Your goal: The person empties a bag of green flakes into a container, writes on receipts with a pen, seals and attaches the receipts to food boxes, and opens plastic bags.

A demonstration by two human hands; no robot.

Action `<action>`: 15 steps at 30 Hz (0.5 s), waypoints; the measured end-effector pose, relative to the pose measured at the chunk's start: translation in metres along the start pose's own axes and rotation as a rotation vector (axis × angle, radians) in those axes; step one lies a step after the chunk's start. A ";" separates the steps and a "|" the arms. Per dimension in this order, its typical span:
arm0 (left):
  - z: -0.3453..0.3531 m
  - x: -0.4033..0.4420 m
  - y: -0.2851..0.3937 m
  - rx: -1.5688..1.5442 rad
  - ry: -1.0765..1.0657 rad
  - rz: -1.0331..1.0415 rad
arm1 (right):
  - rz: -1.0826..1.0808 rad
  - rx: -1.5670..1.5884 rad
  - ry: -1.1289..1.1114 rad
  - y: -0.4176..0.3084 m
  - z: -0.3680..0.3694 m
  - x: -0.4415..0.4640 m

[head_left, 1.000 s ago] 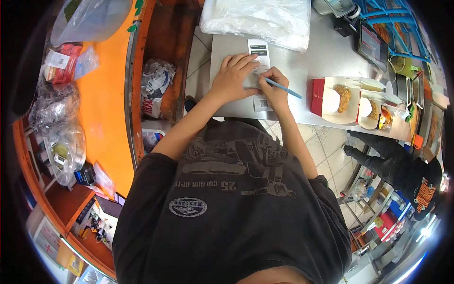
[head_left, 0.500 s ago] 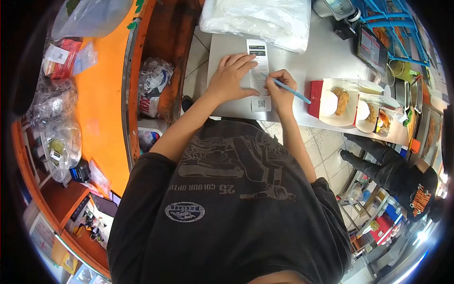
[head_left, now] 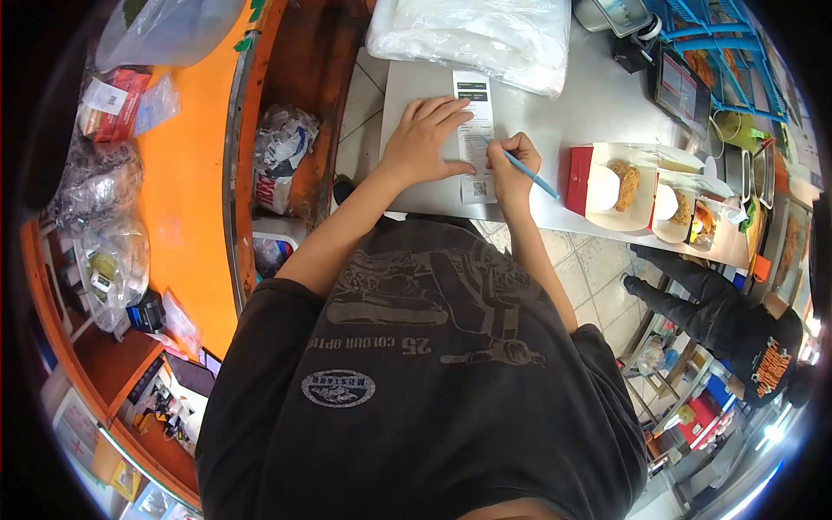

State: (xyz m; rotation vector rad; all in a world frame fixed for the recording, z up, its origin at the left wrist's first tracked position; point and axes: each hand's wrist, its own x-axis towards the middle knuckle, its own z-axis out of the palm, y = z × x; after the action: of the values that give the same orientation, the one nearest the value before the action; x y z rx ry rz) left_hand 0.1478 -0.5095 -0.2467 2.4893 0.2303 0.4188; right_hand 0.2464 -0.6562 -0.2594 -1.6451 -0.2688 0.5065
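A long printed receipt (head_left: 474,139) lies flat on the steel table (head_left: 537,121). My left hand (head_left: 422,146) rests spread at its left side, fingertips and thumb over the paper's edge. Pinched in my right hand (head_left: 517,169) is a blue pen (head_left: 541,183), its tip touching or just above the receipt's middle. Right of that hand, a red and white open box (head_left: 580,178) holds fried food and white round-topped items.
Clear plastic bags (head_left: 472,39) are stacked at the table's back. A tablet (head_left: 679,87) and blue racks (head_left: 732,52) stand back right. An orange counter (head_left: 186,199) with wrapped goods runs along the left. A person (head_left: 754,338) in black is at the far right.
The view has shifted slightly. My right hand and the pen have moved a little down along the receipt, and the pen's angle has changed. My left hand has stayed spread on the paper.
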 end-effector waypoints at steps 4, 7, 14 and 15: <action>0.001 0.000 -0.001 -0.003 -0.006 0.000 | -0.017 -0.003 -0.025 0.004 -0.002 0.002; 0.000 0.000 -0.002 -0.001 -0.006 0.004 | -0.027 -0.012 -0.023 0.005 -0.001 0.002; 0.000 0.000 -0.001 0.015 -0.015 -0.007 | -0.144 -0.253 -0.006 -0.003 0.001 0.001; -0.001 0.000 0.000 0.021 -0.022 -0.013 | -0.280 -0.445 0.055 -0.016 0.003 -0.001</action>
State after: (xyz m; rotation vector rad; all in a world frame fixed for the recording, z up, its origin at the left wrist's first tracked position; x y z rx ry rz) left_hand 0.1478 -0.5090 -0.2461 2.5103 0.2433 0.3856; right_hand 0.2458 -0.6513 -0.2439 -2.0071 -0.5942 0.1938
